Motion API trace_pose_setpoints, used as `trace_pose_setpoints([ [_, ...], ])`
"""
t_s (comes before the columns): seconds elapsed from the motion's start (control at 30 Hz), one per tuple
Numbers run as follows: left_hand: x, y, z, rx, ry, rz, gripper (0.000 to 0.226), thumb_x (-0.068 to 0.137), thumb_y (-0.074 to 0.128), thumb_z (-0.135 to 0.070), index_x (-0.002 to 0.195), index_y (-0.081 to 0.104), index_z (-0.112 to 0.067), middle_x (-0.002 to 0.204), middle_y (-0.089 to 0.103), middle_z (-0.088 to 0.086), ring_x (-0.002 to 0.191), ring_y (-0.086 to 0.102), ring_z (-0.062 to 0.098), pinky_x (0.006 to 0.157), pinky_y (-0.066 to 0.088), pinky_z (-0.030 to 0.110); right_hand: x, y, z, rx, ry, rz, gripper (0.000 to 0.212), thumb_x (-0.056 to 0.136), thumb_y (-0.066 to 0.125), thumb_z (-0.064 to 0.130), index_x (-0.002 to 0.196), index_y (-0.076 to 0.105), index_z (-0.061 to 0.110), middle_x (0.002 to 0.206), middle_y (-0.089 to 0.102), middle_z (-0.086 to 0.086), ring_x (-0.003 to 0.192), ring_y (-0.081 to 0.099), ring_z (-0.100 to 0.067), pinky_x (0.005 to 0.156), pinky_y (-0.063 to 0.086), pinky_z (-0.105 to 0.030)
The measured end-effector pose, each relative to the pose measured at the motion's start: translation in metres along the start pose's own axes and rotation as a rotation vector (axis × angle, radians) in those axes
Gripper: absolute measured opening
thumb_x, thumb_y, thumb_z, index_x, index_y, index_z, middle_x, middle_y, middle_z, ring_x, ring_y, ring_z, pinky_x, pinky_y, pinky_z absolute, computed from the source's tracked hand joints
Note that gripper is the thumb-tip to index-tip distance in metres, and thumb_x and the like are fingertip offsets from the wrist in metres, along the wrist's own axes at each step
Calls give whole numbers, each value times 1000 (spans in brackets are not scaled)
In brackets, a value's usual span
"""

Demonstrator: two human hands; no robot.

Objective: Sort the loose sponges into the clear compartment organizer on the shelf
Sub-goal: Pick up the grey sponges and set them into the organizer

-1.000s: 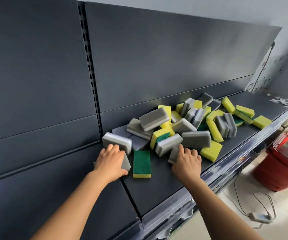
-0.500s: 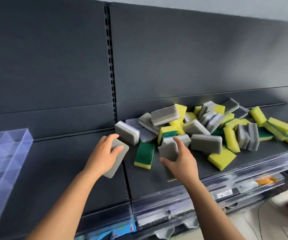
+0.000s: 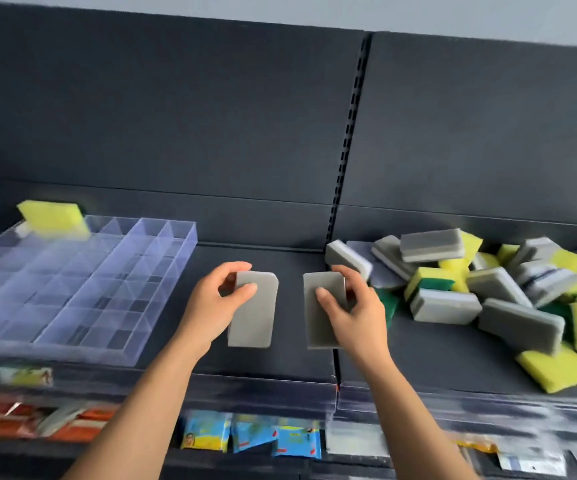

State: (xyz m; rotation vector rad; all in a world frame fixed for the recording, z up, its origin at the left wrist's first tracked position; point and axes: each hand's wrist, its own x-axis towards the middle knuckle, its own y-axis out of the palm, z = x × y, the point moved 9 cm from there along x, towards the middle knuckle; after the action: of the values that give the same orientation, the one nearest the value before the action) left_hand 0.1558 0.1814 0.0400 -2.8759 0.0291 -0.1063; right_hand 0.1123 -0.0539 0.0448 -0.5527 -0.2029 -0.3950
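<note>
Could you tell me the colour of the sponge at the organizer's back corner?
Yellow sponge, seen in the head view.

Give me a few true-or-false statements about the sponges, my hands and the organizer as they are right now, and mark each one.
1. Each hand holds a grey sponge: left hand the left sponge, right hand the right sponge. True.
2. The organizer sits right of the pile. False: it sits left of the pile, with both hands between them.
3. A yellow sponge sits at the organizer's far left corner. True.
4. The two held sponges touch each other. False: a gap shows between them.
5. The pile holds only grey sponges. False: yellow and green ones lie among them.
</note>
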Motion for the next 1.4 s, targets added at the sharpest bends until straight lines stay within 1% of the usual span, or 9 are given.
trace_pose_setpoints([
  [0.1, -4, -40, 12, 5, -24, -45, 27, 84, 66, -16, 98, 60, -39, 103, 62, -10, 95, 57, 10, 79, 46, 28, -5, 38, 23, 53, -29, 55, 37, 82, 69, 34, 116, 56, 36, 76, 51, 14, 77, 48, -14, 71, 42, -28],
  [0.23, -6, -94, 24, -35, -32, -80, 28, 83, 67, -15, 97, 61, -39, 103, 64, -6, 95, 58, 14, 80, 47, 29, -15, 85, 55, 89, -46, 92, 35, 81, 69, 31, 113, 56, 38, 87, 58, 15, 82, 54, -16, 74, 47, -31],
  [0.47, 0, -187, 32, -42, 10, -114, 26, 84, 66, -13, 98, 61, -34, 99, 63, -5, 88, 56, 12, 73, 45, 26, -31, 164, 115, 151, -36, 95, 34, 82, 71, 24, 113, 59, 31, 85, 57, 18, 73, 52, -1, 66, 40, -16],
  [0.53, 4, -212, 36, -27, 18, -125, 26, 83, 66, -15, 96, 61, -37, 101, 63, -6, 89, 56, 12, 76, 47, 29, -35, 185, 131, 162, -40, 90, 33, 82, 70, 23, 112, 59, 31, 83, 57, 19, 70, 51, 2, 64, 39, -11],
  [0.67, 14, -252, 46, 5, 16, -140, 26, 84, 66, -18, 98, 59, -39, 103, 63, -5, 94, 56, 16, 81, 47, 37, -37, 225, 157, 164, -48, 107, 34, 82, 70, 24, 113, 58, 31, 87, 58, 17, 75, 53, -2, 67, 40, -15],
  [1.0, 74, -319, 65, -1, 22, -192, 26, 84, 66, -12, 102, 61, -29, 99, 63, -6, 86, 56, 8, 75, 46, 25, 13, 307, 196, 165, -83, 164, 33, 82, 70, 24, 110, 57, 31, 93, 61, 12, 85, 55, -9, 76, 48, -28],
  [1.13, 104, -334, 68, 6, 25, -218, 26, 84, 65, -9, 105, 60, -24, 97, 62, -10, 86, 55, 5, 78, 45, 26, 43, 334, 204, 178, -88, 191, 31, 82, 71, 21, 105, 54, 32, 92, 59, 18, 87, 56, -6, 78, 50, -29],
  [1.3, 138, -351, 71, 62, 39, -266, 28, 83, 65, -6, 108, 60, -16, 102, 61, -4, 90, 56, 10, 75, 44, 17, 77, 364, 206, 164, -91, 207, 32, 82, 70, 17, 105, 51, 30, 99, 60, 6, 90, 56, -14, 78, 49, -30],
  [1.4, 154, -358, 71, 123, 54, -279, 28, 83, 65, -8, 108, 59, -19, 98, 61, -10, 86, 55, 3, 71, 45, 16, 94, 378, 206, 146, -91, 187, 31, 83, 67, 13, 105, 49, 27, 98, 57, 5, 88, 53, -15, 76, 47, -28],
])
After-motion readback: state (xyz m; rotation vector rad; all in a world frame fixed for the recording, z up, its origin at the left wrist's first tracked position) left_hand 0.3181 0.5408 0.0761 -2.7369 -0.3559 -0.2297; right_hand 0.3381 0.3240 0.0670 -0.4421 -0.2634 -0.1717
